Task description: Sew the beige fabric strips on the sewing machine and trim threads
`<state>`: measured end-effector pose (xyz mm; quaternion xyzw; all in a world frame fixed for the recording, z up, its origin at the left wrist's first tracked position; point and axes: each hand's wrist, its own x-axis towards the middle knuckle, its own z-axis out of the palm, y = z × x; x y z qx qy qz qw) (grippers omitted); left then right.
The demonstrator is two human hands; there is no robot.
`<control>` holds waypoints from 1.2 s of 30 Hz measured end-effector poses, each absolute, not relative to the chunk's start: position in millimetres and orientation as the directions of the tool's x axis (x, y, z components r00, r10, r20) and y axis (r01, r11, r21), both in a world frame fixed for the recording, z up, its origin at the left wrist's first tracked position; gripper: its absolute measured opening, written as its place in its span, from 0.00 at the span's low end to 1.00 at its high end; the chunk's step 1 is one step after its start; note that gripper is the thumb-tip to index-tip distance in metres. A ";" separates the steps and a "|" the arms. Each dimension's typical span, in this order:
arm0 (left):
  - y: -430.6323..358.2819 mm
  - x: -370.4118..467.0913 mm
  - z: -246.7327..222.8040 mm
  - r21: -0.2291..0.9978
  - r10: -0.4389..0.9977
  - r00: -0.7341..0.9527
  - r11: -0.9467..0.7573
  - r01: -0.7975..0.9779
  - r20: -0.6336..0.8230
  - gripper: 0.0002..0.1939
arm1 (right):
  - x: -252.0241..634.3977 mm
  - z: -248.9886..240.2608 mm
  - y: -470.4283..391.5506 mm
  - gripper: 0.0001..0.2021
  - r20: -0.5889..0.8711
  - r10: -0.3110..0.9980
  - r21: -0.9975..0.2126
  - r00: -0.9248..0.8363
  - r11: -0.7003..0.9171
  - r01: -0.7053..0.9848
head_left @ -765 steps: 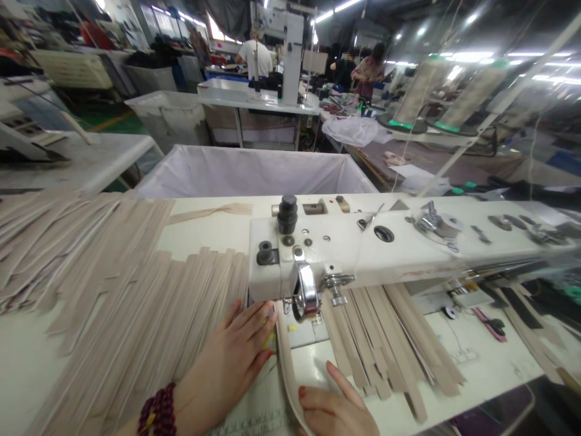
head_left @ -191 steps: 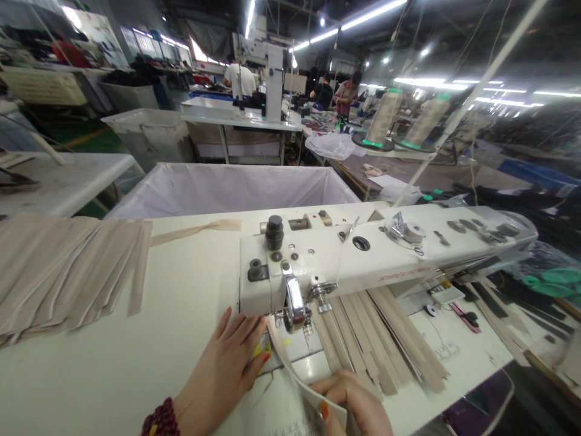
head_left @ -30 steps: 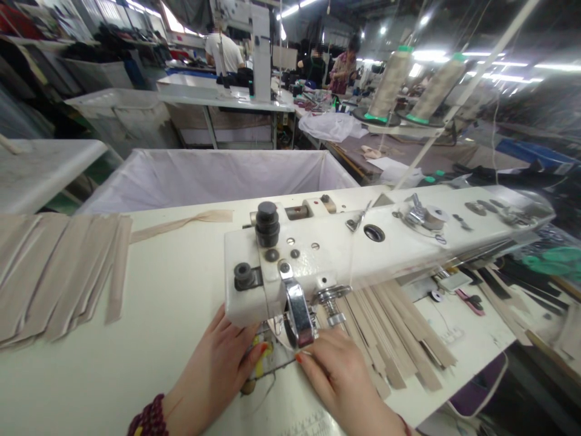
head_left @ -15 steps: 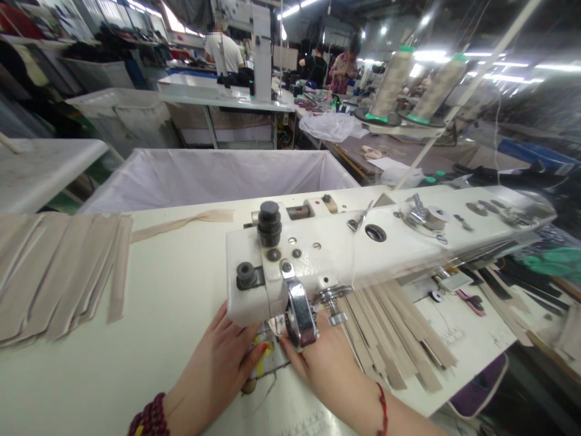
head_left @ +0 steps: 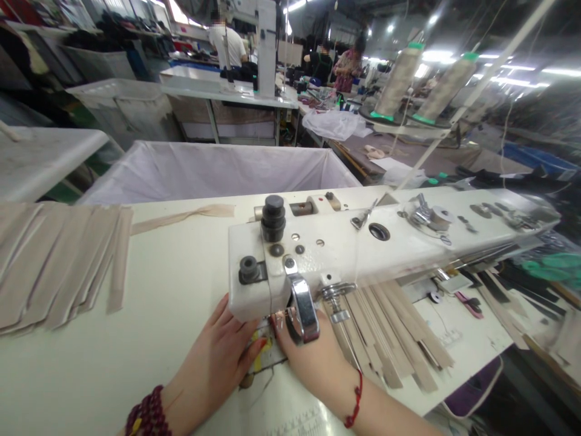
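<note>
Over a pale work table [head_left: 181, 272], both hands meet under the head of a white sewing machine [head_left: 313, 248]. The left hand [head_left: 222, 342] lies open and palm down, thumb apart from the fingers, beside a metal plate [head_left: 267, 357] with yellow patches. The right hand [head_left: 302, 342] reaches behind the presser lever [head_left: 305, 309]; its fingertips are mostly hidden, so whether it grips a strip cannot be told. Beige strips [head_left: 385, 333] lie lengthwise under the machine arm, right of that hand, with a bobbin [head_left: 435, 297] and pink-handled snips [head_left: 469, 304] farther right. Overlapping beige pieces [head_left: 54, 266] cover the table's left end. Just behind the table stands a cloth-lined bin [head_left: 218, 169], its bottom out of sight. Beyond it, a grey plastic tub [head_left: 131, 115] has contents too unclear to tell, and another tub [head_left: 102, 66] holds dark material [head_left: 97, 41] heaped above its rim.
</note>
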<state>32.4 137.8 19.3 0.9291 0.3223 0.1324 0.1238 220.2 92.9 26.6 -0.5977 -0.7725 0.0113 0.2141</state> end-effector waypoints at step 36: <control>76.2 -30.9 35.3 0.219 0.703 0.691 -0.710 0.669 0.170 0.26 | 298.2 62.1 -35.9 0.13 0.326 0.893 -0.505 0.312 -0.114 0.855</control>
